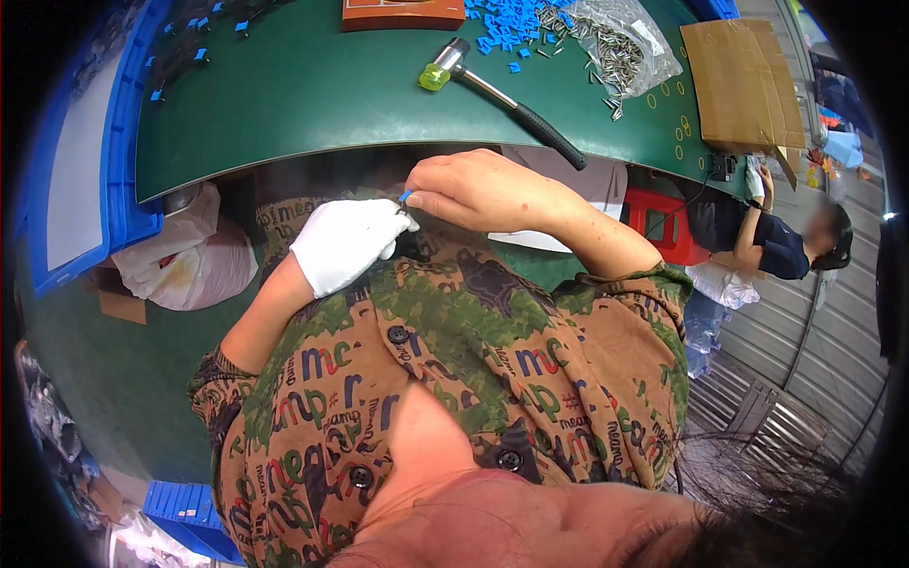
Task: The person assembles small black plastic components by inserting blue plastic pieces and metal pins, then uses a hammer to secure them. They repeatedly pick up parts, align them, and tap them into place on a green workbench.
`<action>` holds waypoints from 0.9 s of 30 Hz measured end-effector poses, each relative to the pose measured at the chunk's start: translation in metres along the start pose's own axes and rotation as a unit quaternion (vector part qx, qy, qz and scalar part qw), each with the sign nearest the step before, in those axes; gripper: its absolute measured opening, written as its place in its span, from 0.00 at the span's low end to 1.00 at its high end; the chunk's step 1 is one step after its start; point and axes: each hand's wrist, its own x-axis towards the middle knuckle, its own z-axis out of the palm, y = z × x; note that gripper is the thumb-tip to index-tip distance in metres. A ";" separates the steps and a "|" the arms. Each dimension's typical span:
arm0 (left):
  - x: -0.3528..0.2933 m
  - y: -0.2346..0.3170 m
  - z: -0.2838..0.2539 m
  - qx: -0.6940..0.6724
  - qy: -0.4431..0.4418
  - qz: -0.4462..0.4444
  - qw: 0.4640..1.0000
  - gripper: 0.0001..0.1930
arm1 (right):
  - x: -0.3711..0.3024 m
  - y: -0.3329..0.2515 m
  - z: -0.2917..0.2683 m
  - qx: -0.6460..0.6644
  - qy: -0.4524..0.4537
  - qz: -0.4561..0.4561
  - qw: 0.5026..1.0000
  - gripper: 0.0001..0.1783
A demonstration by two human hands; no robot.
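The right hand [483, 192] is bare, thumb and forefinger pinched narrow on a small blue piece [405, 196], which sits in front of the person's chest, just below the table edge. The left hand [346, 241], in a white glove, has its fingers bunched right beside the piece's lower end; from where I stand I can't tell whether they grip it or merely steady it.

So little of the piece is exposed that a slight twist of the fingertips might flick it loose, and the glove's cloth probably dulls the feel. With no tabletop beneath it, a dropped piece would likely end up on the patterned shirt [426, 312] or the floor.

Farther out, the hammer [492, 92] lies on the green table [312, 104] with the end of its handle seeming to poke past the edge, near the right forearm. A careless lift of that elbow could knock it off.

Beyond it, metal pins [617, 64] spill from the open mouth of a clear plastic bag [655, 43], close to a heap of blue pieces [502, 26]. A tug on the bag could scatter the pins and mix the two.
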 end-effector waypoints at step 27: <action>0.001 -0.006 0.001 0.173 -0.014 0.096 0.980 0.14 | 0.000 -0.007 -0.005 0.019 -0.060 -0.035 0.997 0.15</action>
